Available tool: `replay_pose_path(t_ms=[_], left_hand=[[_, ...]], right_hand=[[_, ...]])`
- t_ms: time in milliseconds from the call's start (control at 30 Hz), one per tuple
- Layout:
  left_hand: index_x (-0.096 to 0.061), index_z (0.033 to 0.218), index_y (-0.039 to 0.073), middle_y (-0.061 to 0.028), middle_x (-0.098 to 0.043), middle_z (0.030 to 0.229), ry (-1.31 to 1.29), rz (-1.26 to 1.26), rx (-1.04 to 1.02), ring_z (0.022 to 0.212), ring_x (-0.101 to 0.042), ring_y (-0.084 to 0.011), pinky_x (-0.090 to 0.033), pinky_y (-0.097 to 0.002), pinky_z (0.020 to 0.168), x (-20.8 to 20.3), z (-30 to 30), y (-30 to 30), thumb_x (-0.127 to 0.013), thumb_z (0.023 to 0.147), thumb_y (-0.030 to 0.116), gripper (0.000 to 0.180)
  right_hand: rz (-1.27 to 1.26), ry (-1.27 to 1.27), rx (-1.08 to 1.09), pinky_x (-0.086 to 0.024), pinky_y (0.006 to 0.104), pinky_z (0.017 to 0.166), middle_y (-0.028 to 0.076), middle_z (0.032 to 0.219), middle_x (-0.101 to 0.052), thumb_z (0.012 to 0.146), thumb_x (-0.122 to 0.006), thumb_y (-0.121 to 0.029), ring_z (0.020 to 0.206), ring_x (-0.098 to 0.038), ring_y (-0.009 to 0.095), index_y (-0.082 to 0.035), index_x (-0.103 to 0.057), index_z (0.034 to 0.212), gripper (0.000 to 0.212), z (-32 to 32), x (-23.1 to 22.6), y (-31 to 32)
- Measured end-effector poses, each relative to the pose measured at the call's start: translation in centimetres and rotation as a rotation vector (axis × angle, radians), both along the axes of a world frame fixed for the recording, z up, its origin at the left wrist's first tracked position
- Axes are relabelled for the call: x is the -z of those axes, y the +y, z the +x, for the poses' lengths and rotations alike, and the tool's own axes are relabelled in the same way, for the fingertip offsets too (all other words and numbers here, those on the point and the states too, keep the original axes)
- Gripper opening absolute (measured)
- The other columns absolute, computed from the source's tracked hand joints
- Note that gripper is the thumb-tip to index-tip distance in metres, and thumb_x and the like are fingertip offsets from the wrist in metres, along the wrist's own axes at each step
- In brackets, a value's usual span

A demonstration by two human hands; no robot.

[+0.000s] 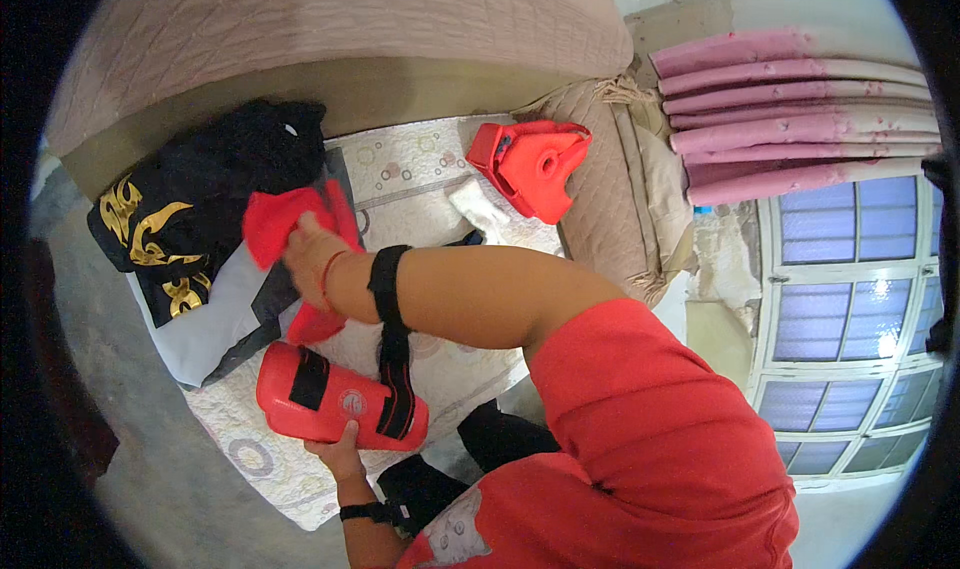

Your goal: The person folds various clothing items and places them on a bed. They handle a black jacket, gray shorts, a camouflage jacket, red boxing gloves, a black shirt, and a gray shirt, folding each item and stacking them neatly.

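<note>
Over patterned bedding [300, 484], left fingers [349, 435] hold a red pad [343, 394]; right fingers [301, 234] blur against red fabric [265, 231], grip unclear.

- A pink curtain [800, 114] is hanging beside a white-framed window [768, 299].
- Light is glinting off a pane [880, 334].
- The wall [725, 259] is peeling near the window.
- Grey floor [150, 449] is showing beside a patterned quilt [405, 164].

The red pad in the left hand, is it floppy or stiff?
The red pad is probably stiff: its body looks thick and unbent. It's likely light, as the left hand holds its lower edge. Its smooth face might feel slippery.
</note>
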State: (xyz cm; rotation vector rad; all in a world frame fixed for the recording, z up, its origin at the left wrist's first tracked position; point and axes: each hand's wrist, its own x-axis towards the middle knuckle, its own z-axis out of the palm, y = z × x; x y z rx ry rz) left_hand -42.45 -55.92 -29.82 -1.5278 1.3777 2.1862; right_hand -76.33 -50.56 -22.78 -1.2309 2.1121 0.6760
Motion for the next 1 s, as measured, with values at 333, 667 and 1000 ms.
replay_pose_path(t_ms=[333, 667, 1000], left_hand=[[-0.023, 0.135, 0.001, -0.0187, -0.045, 0.131, 0.084, -0.084, -0.105, 0.117, -0.049, -0.0316, -0.041, -0.0438, 0.103, -1.5, -2.6, 2.5, -0.077, 0.068, -0.003, 0.086], [-0.028, 0.134, -0.001, -0.0154, -0.049, 0.127, 0.26, 0.022, -0.309, 0.113, -0.053, -0.0305, -0.046, -0.0422, 0.097, -7.8, 4.2, 5.4, -0.073, 0.078, 0.014, 0.073], [-0.035, 0.139, 0.005, -0.0146, -0.051, 0.133, 0.274, 0.133, -0.636, 0.117, -0.054, -0.0335, -0.047, -0.0498, 0.097, -12.6, 13.4, 8.7, -0.071, 0.073, 0.055, 0.091]], right_hand=[[-0.565, 0.093, 0.611, -0.048, 0.0476, 0.079, 0.018, 0.093, -0.064, 0.088, -0.044, -0.021, 0.094, -0.063, 0.035, -0.009, -0.06, 0.095, 0.021, -3.1, 1.8, 20.9], [-0.402, -0.464, 0.194, -0.049, 0.0456, 0.081, 0.022, 0.09, -0.065, 0.07, -0.055, -0.016, 0.088, -0.062, 0.038, -0.004, -0.068, 0.083, 0.022, -4.2, -4.8, 26.1], [-0.991, -0.569, 1.811, -0.05, 0.0466, 0.08, 0.02, 0.092, -0.064, 0.066, -0.055, -0.012, 0.09, -0.062, 0.036, -0.001, -0.065, 0.083, 0.023, -12.0, 9.8, 20.2]])
